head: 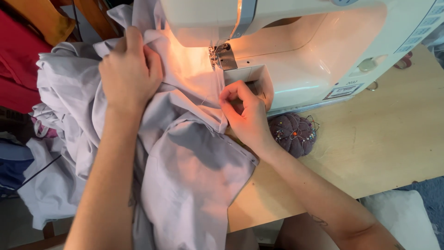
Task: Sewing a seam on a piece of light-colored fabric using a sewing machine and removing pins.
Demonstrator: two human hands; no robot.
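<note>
Fabric, pale lilac-grey, lies heaped across the left part of the counter and spills over its near edge, with one folded seam edge running up toward the presser foot of the white sewing machine. That seam is the long axis that matters: it runs roughly from the near edge of the counter away toward the needle, lit warm by the machine's lamp.

Left hand rests on the cloth to the left of the needle, fingers curled and bunching a fold under the palm, so it is closed on fabric. Right hand sits just in front of the machine's free arm, fingertips pinched together on the seam edge a little nearer than the foot. Both hands are on the cloth but apart, one either side of the seam line, and the right is the nearer to the foot.

Just right of the right wrist a dark purple pincushion, stuck with coloured pins, sits on the counter against the base of the machine. Red cloth shows at far left, beyond the heap. Whether the needle is down in the cloth cannot be told.
</note>
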